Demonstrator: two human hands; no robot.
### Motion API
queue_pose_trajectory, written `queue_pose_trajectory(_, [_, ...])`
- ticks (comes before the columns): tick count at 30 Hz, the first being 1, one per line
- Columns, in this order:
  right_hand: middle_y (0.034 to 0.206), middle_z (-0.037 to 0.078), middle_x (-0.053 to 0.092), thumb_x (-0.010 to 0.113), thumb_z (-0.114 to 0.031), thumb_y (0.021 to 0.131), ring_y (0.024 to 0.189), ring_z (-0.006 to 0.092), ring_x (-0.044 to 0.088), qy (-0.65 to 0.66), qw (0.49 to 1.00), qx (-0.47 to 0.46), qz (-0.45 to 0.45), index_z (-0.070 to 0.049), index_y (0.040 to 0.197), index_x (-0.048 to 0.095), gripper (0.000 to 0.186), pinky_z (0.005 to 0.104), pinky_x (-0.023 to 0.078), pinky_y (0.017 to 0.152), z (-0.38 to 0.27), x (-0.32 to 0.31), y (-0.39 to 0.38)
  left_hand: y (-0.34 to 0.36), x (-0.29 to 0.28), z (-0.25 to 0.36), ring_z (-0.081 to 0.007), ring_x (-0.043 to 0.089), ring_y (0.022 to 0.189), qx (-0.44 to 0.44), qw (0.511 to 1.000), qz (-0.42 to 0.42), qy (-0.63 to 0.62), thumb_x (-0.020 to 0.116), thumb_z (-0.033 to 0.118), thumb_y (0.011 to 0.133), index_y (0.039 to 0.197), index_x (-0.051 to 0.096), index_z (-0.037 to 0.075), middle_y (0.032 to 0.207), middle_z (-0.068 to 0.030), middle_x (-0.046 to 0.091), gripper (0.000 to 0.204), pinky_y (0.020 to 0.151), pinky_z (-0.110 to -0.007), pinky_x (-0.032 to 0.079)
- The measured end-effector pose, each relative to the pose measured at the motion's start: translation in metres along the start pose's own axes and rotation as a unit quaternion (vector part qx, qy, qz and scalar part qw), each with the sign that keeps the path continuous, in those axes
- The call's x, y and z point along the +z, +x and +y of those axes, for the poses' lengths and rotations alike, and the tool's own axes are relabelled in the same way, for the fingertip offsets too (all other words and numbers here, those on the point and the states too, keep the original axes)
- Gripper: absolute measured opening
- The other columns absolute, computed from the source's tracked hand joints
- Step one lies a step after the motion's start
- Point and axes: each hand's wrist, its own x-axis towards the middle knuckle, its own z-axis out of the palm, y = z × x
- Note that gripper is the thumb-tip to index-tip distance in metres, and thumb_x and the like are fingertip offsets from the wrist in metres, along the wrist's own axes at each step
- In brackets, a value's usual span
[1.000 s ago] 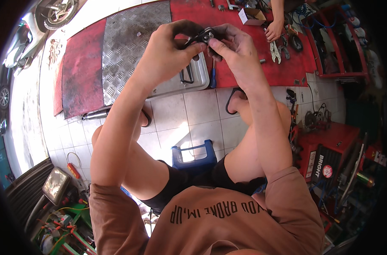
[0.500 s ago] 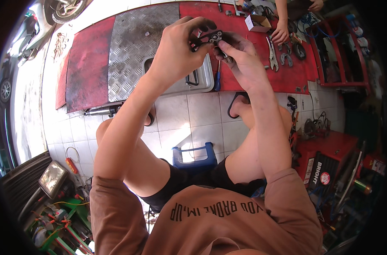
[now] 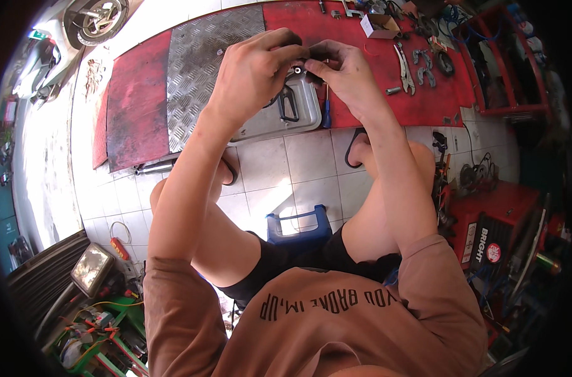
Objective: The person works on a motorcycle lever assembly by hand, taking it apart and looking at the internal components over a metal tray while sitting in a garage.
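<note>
Standing off to the side here, and both hands are up over the bench, close together, sharing one small dark part (image 3: 298, 70). The left hand (image 3: 256, 74) is curled round it with the fingers bent over, so most of the thing is hidden; the right hand (image 3: 344, 68) is closed in a pinch, thumb on the near side, fingers folded behind. What shows is a bright little ring or bolt head in the gap between the two hands, just off the right thumb. Can't tell the full shape from here. My guess is it's metal: light enough for fingertips, stiff, not something you'd crush. Those fingers look grimy though, so I'd bet on it being a bit slick. I'd grip the solid body firmly with one hand and leave the ring end to the other thumb and forefinger, keeping off any thin bits. The part is held up in the air, with the tray (image 3: 267, 127) below it on the bench side, a black frame (image 3: 290, 108) lying in that. Just right of the tray there's a blue screwdriver (image 3: 327, 115), then a socket (image 3: 393, 91) and pliers (image 3: 403, 68) further out on the red mat (image 3: 355, 103).
</note>
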Motion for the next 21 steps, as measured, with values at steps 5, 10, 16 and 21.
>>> queue_pose_trajectory(5, [0.083, 0.007, 0.066, 0.065, -0.002, 0.086, 0.069, 0.012, 0.064, 0.017, 1.0, 0.0, -0.002, 0.005, 0.097, 0.065, 0.013, 0.0245, 0.051, 0.06, 0.0, -0.003, -0.002, -0.001, 0.008, -0.003, -0.0279, 0.064, 0.077, 0.022, 0.999, 0.03, -0.014, 0.067, 0.001, 0.075, 0.095, 0.066, 0.007, 0.092, -0.0058, 0.063, 0.021, 0.066, -0.036, 0.052])
queue_pose_trajectory(10, [0.083, 0.008, 0.067, 0.064, -0.003, 0.087, 0.068, 0.0132, 0.065, 0.044, 0.999, 0.014, -0.016, 0.004, 0.097, 0.065, 0.012, 0.025, 0.052, 0.06, 0.001, -0.005, -0.002, 0.001, 0.007, 0.003, -0.028, 0.064, 0.076, 0.001, 1.0, 0.03, -0.009, 0.065, 0.002, 0.079, 0.094, 0.062, 0.004, 0.09, -0.0071, 0.063, 0.016, 0.065, -0.035, 0.051])
queue_pose_trajectory(16, [0.088, 0.008, 0.067, 0.063, -0.008, 0.089, 0.072, 0.0139, 0.065, 0.087, 0.993, 0.069, 0.045, 0.004, 0.101, 0.064, 0.016, 0.0271, 0.053, 0.064, 0.004, -0.007, 0.001, 0.008, 0.014, 0.007, -0.0211, 0.066, 0.073, -0.149, 0.957, 0.16, -0.189, 0.056, 0.002, 0.089, 0.095, 0.055, 0.0, 0.085, -0.0086, 0.061, 0.006, 0.063, -0.03, 0.05])
queue_pose_trajectory(21, [0.088, 0.014, 0.067, 0.064, -0.005, 0.087, 0.071, 0.0172, 0.067, 0.14, 0.984, 0.067, 0.091, 0.009, 0.097, 0.062, 0.017, 0.0273, 0.055, 0.062, -0.004, -0.006, 0.003, -0.001, 0.013, -0.02, -0.0167, 0.06, 0.08, -0.428, 0.68, 0.09, -0.589, 0.042, 0.009, 0.098, 0.099, 0.051, -0.002, 0.086, -0.0106, 0.064, 0.015, 0.068, -0.03, 0.046])
